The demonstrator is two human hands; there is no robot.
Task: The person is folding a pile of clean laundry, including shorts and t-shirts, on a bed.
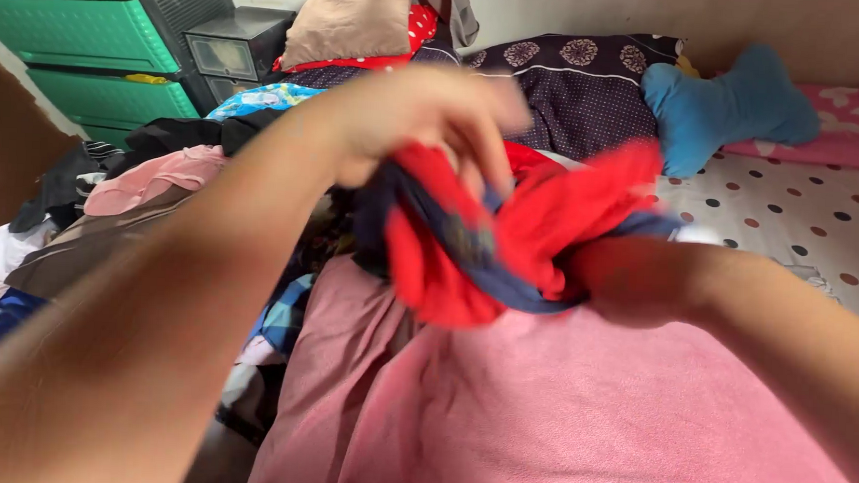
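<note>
Where a pink towel-like cloth covers the polka-dot bed, a crumpled red-and-navy fabric garment is gripped by left hand fingers, curled shut; right hand fingers are hidden in its folds.

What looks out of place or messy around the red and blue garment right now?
Nothing looks damaged or spilled. The red and blue garment is bunched between the left hand and right hand, blurred. A jumbled pile of clothes sprawls to the left beside the pink towel.

Both forearms are bare to the near edge, no sleeves, watch or rings showing on left hand or right hand.
</note>
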